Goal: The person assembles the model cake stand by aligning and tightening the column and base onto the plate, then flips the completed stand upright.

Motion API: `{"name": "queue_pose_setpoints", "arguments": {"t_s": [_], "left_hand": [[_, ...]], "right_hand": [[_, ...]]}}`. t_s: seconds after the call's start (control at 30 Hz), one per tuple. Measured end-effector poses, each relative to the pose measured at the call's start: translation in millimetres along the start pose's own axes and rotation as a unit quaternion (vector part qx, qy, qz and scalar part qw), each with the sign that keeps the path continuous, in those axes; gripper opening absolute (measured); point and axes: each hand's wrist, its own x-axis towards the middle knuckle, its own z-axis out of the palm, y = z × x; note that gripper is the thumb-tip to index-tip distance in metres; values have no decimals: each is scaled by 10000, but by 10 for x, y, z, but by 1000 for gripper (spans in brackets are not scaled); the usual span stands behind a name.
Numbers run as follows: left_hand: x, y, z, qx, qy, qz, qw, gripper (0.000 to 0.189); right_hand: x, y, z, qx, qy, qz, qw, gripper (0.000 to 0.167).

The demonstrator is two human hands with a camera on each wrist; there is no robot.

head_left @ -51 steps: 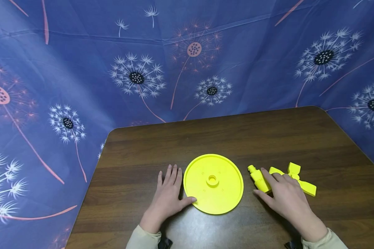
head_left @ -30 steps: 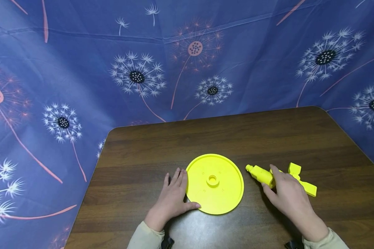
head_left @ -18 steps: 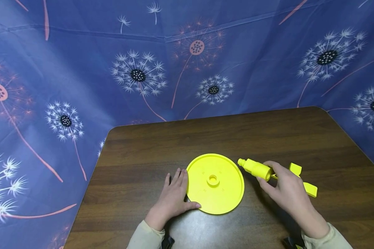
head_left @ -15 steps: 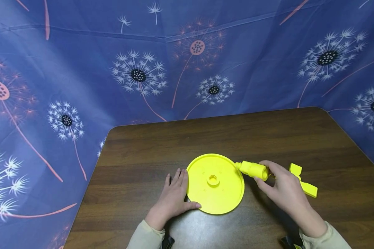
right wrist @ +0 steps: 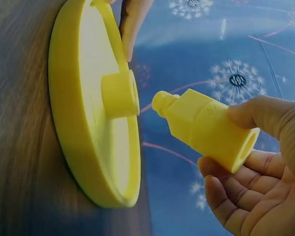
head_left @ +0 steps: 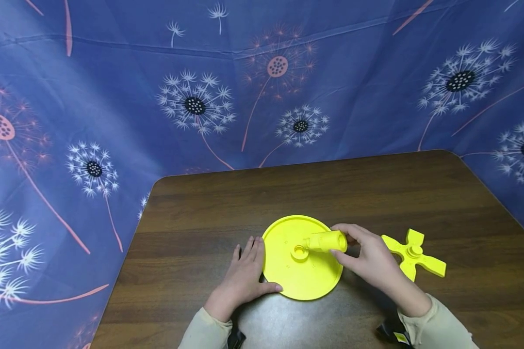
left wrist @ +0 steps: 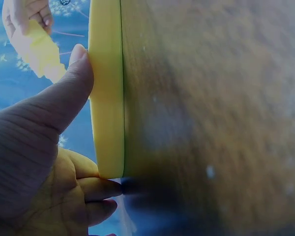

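Observation:
A round yellow tray-like disc (head_left: 288, 282) with a raised rim lies on the table, a short ring-shaped socket (head_left: 299, 254) at its centre. My left hand (head_left: 239, 281) rests at the disc's left side, fingers straight along the edge and thumb against the rim, as the left wrist view shows too. My right hand (head_left: 371, 252) pinches a yellow hollow cylindrical piece (head_left: 326, 241) by its wide end, over the disc. In the right wrist view, the narrow stepped tip of the cylindrical piece (right wrist: 201, 125) points toward the socket (right wrist: 119, 93), with a gap between them.
On the brown wooden table (head_left: 227, 203), right of the disc, lies a yellow cross-shaped piece (head_left: 415, 252) with several flat arms and a round hub. Behind the table hangs a blue cloth (head_left: 353, 72) printed with dandelions.
My right hand has lifted the cylindrical piece off the table and carried it left over the disc, uncovering the cross-shaped piece. My left hand shifted slightly right against the disc, then stayed still.

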Motion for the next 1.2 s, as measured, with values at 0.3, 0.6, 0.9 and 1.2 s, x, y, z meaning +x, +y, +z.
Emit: {"name": "queue_pose_setpoints", "arguments": {"t_s": [0.3,0.6,0.9,1.2], "left_hand": [[-11,14,-4,-75,2,-17,10000,116],[-12,11,11,-73,25,-19,10000,116],[-18,-1,32,-29,140,84,9999,116],[-26,17,9,-54,45,37,10000,115]], "right_hand": [[87,-67,133,-161,-303,-279,9990,47],[147,-167,213,-374,-469,-368,9975,53],[207,-230,272,-266,-496,-519,9971,53],[280,-249,354,-191,-631,-534,9964,55]]}}
